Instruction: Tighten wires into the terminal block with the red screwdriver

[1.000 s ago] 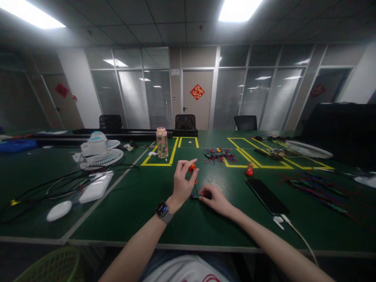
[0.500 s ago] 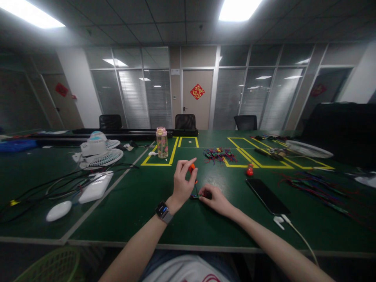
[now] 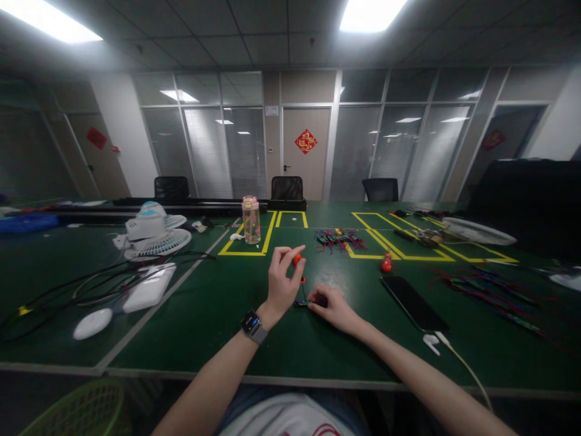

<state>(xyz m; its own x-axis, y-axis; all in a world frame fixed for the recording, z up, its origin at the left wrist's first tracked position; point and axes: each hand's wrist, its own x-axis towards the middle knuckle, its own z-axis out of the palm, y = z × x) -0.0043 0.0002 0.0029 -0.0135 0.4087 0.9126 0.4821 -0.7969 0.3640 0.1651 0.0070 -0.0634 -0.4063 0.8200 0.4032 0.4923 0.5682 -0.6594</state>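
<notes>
My left hand [image 3: 282,283], with a smartwatch on its wrist, is raised above the green table [image 3: 218,309] and pinches the orange top of a small screwdriver [image 3: 297,261], whose shaft points down. My right hand [image 3: 330,306] rests on the table just to the right, fingers closed on a small dark part [image 3: 303,303] under the tool's tip. Both hands are near the middle of the table, close to its front edge.
A black phone [image 3: 413,302] with a white cable and earbud lies to the right. A red knob [image 3: 386,263], coloured wire bundles [image 3: 339,239], a pink-capped bottle [image 3: 251,220], white fans [image 3: 152,233], a white mouse [image 3: 92,323] and black cables surround the spot. A green basket [image 3: 77,412] sits below left.
</notes>
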